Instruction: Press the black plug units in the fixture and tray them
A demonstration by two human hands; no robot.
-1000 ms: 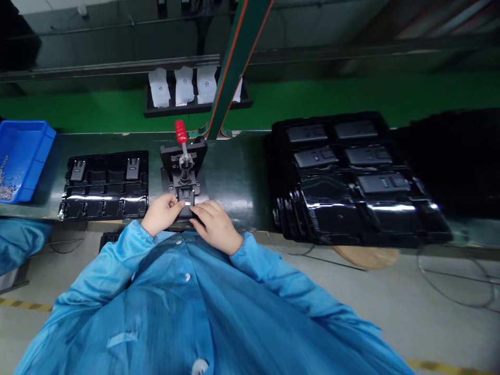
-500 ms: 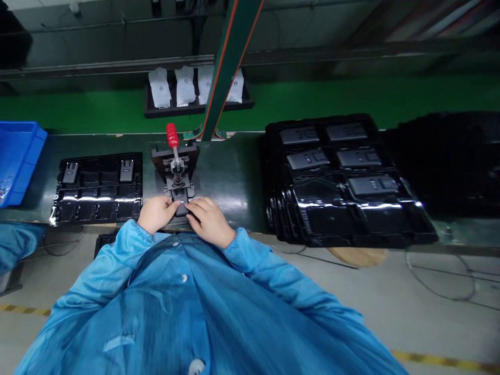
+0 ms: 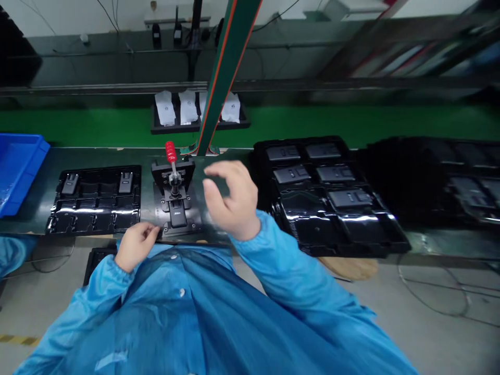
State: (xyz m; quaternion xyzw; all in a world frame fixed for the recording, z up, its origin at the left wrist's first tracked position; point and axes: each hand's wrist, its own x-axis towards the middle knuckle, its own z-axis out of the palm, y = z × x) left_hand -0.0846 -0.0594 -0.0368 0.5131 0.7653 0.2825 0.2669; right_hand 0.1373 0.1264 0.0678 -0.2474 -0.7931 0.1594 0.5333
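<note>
While the black device [image 3: 178,214] lies seated in the lower part of the jig [image 3: 174,177], neither hand touches it. The left hand [image 3: 136,245] sits just beside the jig's near corner, its grip curled loosely with the fingers drawn together; whether they pinch anything small, I cannot tell. The right hand [image 3: 230,200] hangs above the tabletop [image 3: 27,224], between the jig and a large black tray [image 3: 328,234], its grip spread, curved and empty. At the far end of the jig, the toggle clamp's red handle [image 3: 169,151] tilts up, and the clamp does not appear to bear on the device. The step in hand looks like a pause with the device placed and the clamp open, so the next move seems to call for a hand at the red handle or back on the device. To the left, a smaller black tray [image 3: 94,200] holds two devices, with a blue bin [image 3: 17,172] past it. The large tray holds five devices. Farther off, on a green ledge, a dark tray [image 3: 199,127] carries white packets [image 3: 166,108]. Another person's blue sleeve [image 3: 11,255] apparently shows at the left edge.
</note>
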